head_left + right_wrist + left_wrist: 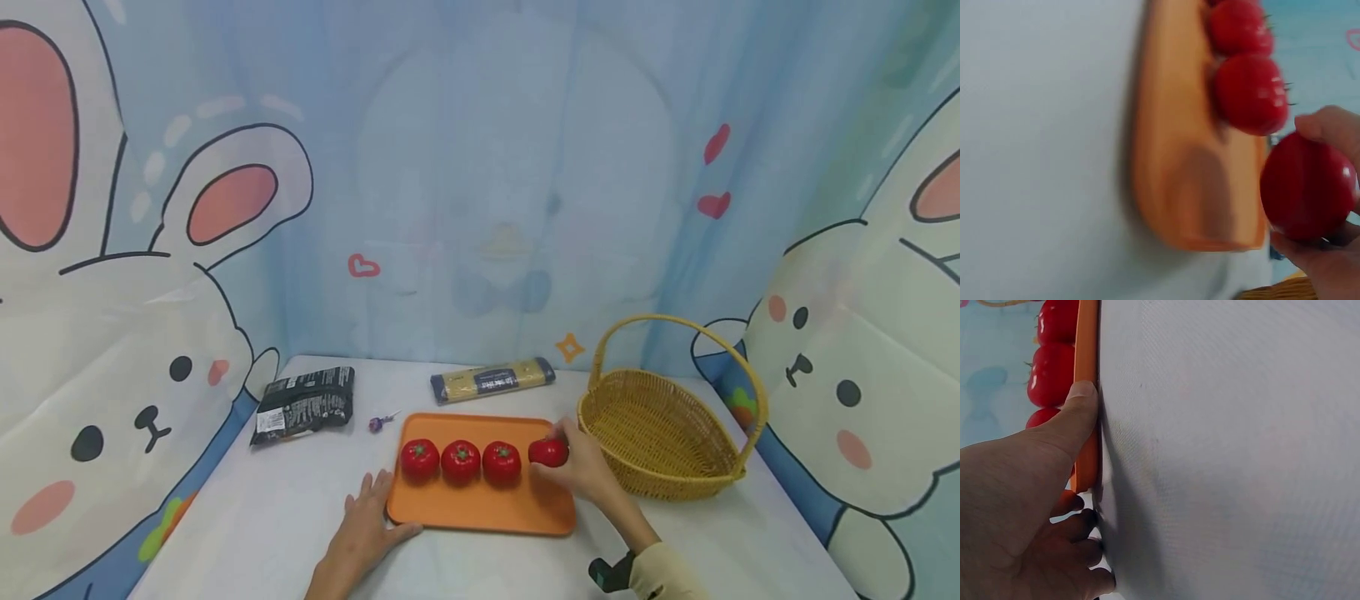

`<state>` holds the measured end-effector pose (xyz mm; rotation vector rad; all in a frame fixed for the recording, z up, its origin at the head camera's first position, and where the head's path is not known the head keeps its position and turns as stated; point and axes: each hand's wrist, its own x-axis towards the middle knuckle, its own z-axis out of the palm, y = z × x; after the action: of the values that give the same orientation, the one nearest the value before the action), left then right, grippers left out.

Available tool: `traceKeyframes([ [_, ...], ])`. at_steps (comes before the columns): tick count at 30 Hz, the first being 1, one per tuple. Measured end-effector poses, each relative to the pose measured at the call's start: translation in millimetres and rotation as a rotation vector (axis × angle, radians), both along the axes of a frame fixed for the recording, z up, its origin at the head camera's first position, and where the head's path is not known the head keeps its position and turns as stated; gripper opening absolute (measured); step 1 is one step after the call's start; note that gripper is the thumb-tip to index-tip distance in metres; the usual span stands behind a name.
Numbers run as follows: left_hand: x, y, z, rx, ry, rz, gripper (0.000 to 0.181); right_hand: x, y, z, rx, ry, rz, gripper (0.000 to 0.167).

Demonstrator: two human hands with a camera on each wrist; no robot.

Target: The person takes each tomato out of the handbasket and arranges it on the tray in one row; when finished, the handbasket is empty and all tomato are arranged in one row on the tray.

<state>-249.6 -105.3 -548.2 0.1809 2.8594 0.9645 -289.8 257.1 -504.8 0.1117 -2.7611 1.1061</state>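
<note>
Three red tomatoes (461,462) stand in a row on an orange tray (525,512). A fourth tomato (548,452) is gripped by my right hand (587,467) at the tray's right end. In the right wrist view that held tomato (1307,187) sits between thumb and fingers, above the tray (1172,187), with a shadow below it. My left hand (362,533) lies at the tray's front left corner, its fingers spread. In the left wrist view the left thumb (1079,409) rests against the tray's edge (1087,337), and the other fingers lie beyond the corner.
A yellow wicker basket (652,425) with a tall handle stands right of the tray. Behind the tray lies a yellow and dark blue packet (495,381). A black bag (306,403) and a small wrapped lollipop (381,422) lie to the left. Printed curtains surround the white table (465,567).
</note>
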Motion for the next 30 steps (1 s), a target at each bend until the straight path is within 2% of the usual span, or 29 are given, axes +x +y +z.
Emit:
traceKeyframes([
  [7, 1.3, 2.0, 2.2, -0.001, 0.007, -0.001, 0.102, 0.0, -3, -21.1, -0.078, 0.016, -0.025, 0.059],
  [11, 2.2, 3.5, 2.6, 0.003, 0.0, 0.005, 0.102, 0.2, -3, -29.3, -0.089, 0.023, -0.036, 0.063],
  [19, 1.8, 4.8, 2.1, 0.016, -0.012, 0.008, 0.103, -1.4, -5, -36.9, -0.067, 0.072, -0.046, 0.068],
  [30, 2.7, 3.7, -2.2, 0.04, -0.004, 0.006, 0.104, -7.5, -13, -41.0, -0.027, 0.048, -0.066, 0.087],
])
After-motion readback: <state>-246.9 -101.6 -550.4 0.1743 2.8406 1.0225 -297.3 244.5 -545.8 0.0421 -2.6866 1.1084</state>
